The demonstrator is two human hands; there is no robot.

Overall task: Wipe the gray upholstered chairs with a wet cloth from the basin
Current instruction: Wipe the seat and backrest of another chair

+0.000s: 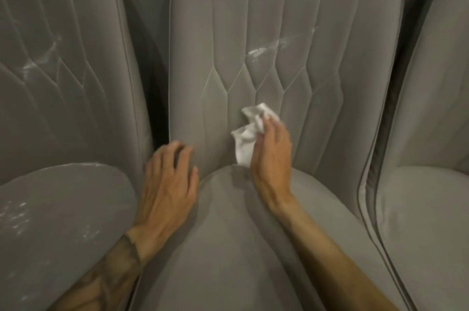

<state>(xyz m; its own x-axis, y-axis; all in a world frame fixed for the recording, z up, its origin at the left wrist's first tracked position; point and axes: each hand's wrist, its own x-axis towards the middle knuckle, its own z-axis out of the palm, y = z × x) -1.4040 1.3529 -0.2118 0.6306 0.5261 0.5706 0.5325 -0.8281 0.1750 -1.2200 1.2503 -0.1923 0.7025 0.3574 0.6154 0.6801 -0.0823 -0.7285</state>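
The right hand (272, 155) is closed around a crumpled white cloth (247, 134), pressing it low on the backrest of the middle chair (286, 31), just above the seat crease. The left hand (168, 183) lies flat with fingers spread at the backrest's 8 o'clock corner, holding nothing. A pale smear (274, 45) shows at 1 o'clock from the cloth, so this backrest looks only partly wiped. The left chair (58, 61) at 9 o'clock shows similar marks; the right chair (431, 133) looks untouched. No basin is in view.

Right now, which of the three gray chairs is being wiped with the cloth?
The middle chair: the right hand presses the white cloth against its backrest. The left chair and right chair go untouched.
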